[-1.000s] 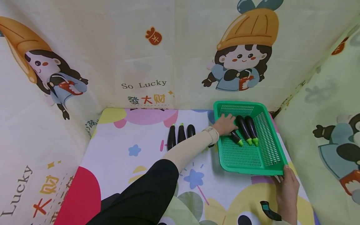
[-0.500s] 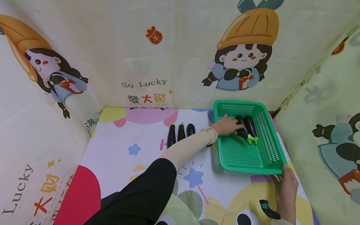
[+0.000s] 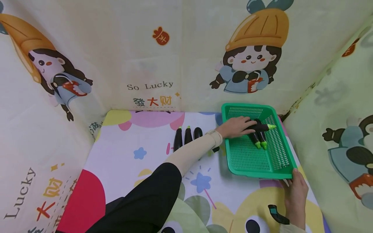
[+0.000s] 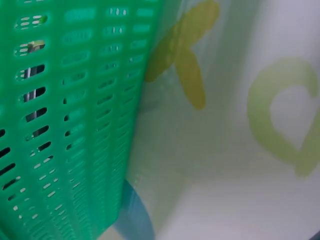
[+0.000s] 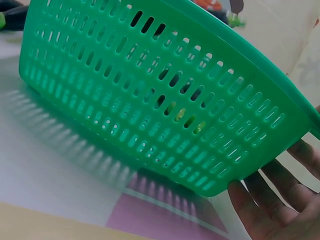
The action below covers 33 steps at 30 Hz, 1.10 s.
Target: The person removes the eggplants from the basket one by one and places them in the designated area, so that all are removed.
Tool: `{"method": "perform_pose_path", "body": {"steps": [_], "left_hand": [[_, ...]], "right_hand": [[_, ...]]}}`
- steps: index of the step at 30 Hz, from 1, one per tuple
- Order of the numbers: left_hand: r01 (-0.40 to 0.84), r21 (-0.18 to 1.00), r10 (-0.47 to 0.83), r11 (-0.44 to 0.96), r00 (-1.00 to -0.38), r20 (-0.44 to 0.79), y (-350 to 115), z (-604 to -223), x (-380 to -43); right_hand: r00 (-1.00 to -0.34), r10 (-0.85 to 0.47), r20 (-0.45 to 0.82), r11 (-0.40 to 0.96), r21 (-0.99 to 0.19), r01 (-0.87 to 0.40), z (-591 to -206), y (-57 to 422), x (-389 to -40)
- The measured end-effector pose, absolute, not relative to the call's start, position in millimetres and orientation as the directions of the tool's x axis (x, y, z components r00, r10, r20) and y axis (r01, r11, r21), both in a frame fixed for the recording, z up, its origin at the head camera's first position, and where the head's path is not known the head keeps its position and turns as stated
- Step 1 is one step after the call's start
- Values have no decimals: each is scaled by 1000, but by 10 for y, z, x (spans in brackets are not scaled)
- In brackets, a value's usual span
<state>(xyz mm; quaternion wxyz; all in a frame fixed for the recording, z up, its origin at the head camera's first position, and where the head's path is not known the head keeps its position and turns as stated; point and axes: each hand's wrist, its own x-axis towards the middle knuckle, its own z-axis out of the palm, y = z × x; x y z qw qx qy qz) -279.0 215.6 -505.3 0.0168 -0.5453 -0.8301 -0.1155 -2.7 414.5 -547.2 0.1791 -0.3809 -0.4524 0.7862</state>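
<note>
My left hand (image 3: 234, 127) reaches into the green plastic basket (image 3: 244, 161) and grips a dark purple eggplant (image 3: 260, 128) by its left part. The green stem end points right, across two more eggplants (image 3: 263, 139) lying side by side in the basket. At the basket's near right corner, my right hand (image 3: 296, 191) holds the rim. The right wrist view shows the fingers of this hand (image 5: 280, 210) under the corner of the slotted basket (image 5: 115, 85). In the left wrist view, only the basket's side (image 4: 75, 125) and the tabletop show; the left hand is out of that frame.
Left of the basket, three eggplants (image 3: 188, 136) lie in a row, their near ends covered by the left forearm (image 3: 192, 150). A printed cloth (image 3: 145, 181) covers the table. Printed fabric walls (image 3: 192, 71) stand at the back and both sides.
My left hand has moved right with its eggplant, whose stem end has swung from pointing toward me to pointing right, over the other two. The right hand stays at the basket's corner.
</note>
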Motion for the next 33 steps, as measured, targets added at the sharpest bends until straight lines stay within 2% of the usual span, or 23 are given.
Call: {"method": "perform_pose_path", "body": {"steps": [3,8,14,20,24,28,33], "left_hand": [[907,215,864,363,-414,286,2073,-5058,-2781],[889,300,775,346,-451,443,1930,-5099,-2756],[817,501,664,286,-546,511,1818,-5073,-2693],[647,740,531,182,-698,480,1695,-4965,-2606],[549,825,471,135,-768,434,1567,-4909,-2574],[488,861,475,143,-797,373,1388,-4873,-2542],[391,912,540,127,-798,267,1156,-4813,-2500]], "right_hand": [[-640,635,-433,-510,-857,73,-5483,4134,-21],[-666,628,-402,-501,-864,49,-5509,4126,-6],[-659,635,-404,-501,-864,48,-5482,4123,-6],[-630,649,-427,-503,-862,66,-5478,4110,-33],[-634,648,-422,-501,-863,62,-5498,4125,-36],[-633,646,-425,-502,-862,66,-5508,4138,-30],[-627,650,-429,-500,-863,73,-5505,4143,-34]]}}
